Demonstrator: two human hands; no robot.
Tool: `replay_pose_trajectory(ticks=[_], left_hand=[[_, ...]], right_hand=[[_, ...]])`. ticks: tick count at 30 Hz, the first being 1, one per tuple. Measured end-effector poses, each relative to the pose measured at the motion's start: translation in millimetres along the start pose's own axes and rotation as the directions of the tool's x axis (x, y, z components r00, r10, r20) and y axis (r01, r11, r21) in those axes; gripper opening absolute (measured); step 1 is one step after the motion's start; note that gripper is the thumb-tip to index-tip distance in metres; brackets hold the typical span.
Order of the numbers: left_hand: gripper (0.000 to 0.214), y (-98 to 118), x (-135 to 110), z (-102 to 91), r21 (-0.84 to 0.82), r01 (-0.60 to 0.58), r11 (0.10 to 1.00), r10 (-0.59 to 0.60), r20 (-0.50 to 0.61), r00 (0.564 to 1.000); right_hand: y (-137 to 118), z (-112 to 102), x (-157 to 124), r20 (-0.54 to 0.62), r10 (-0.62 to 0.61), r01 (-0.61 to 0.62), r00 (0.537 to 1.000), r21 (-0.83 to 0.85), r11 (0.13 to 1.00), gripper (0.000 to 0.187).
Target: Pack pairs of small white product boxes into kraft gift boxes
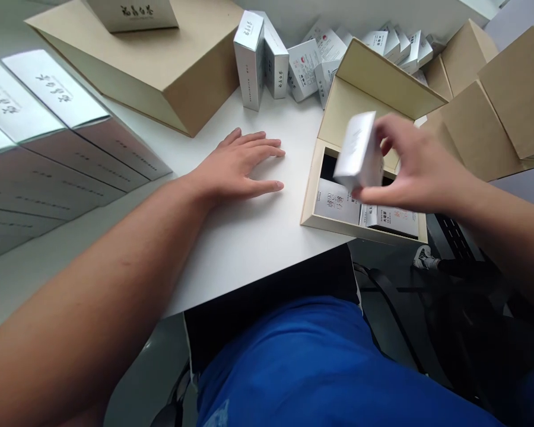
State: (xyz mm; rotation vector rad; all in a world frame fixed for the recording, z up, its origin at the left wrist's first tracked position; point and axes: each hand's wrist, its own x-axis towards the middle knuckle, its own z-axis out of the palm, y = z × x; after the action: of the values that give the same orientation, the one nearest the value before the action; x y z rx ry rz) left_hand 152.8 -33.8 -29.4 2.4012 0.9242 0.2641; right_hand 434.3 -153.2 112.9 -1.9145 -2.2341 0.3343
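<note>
My right hand (404,157) grips a small white carton (358,151), slightly blurred, between thumb and fingers. The carton is tilted above an open cream gift box (310,196), whose lid (365,77) leans back. Inside the gift box lie small printed cartons, one on the left (337,201) and one on the right (398,219); a dark gap shows behind them. My left hand (244,163) rests palm down on the white table (231,249), fingers spread and holding nothing, to the left of the gift box.
Large white boxes (57,89) line the left side. A closed tan box (151,65) stands behind my left hand with a white box (133,15) on it. Several small cartons (305,68) crowd the back. Brown boxes (489,124) are stacked at right. The table's front edge is close to my body.
</note>
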Motion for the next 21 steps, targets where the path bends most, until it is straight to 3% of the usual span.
replay_pose_trajectory(ticks=[2, 4, 8, 10, 13, 16, 21], left_hand=[[0.087, 0, 0, 0.2, 0.004, 0.005, 1.0, -0.005, 0.006, 1.0], [0.087, -1, 0, 0.9, 0.009, 0.005, 1.0, -0.005, 0.007, 1.0], [0.088, -3, 0, 3.0, 0.01, -0.005, 1.0, 0.006, -0.015, 1.0], [0.087, -4, 0, 3.6, 0.005, -0.007, 1.0, 0.008, -0.026, 1.0], [0.087, -4, 0, 3.5, 0.001, -0.007, 1.0, 0.007, -0.02, 1.0], [0.09, -2, 0, 3.4, -0.001, -0.005, 1.0, 0.005, -0.016, 1.0], [0.091, -2, 0, 4.2, -0.007, -0.002, 1.0, 0.002, -0.031, 1.0]], right_hand=[[-3, 11, -3, 0.158, -0.005, 0.049, 0.987, -0.273, 0.961, 0.066], [-5, 20, -5, 0.237, 0.025, 0.063, 0.971, -0.357, 0.932, 0.069], [-5, 20, -9, 0.234, -0.04, 0.1, 0.971, -0.249, 0.963, 0.085], [-1, 14, -12, 0.229, -0.103, 0.146, 0.968, -0.183, 0.972, 0.077], [9, 7, -15, 0.184, -0.112, 0.154, 0.976, -0.234, 0.96, 0.058], [24, 9, -19, 0.173, -0.083, 0.132, 0.981, -0.292, 0.947, 0.058], [49, 17, -28, 0.135, -0.144, 0.17, 0.98, -0.21, 0.963, 0.056]])
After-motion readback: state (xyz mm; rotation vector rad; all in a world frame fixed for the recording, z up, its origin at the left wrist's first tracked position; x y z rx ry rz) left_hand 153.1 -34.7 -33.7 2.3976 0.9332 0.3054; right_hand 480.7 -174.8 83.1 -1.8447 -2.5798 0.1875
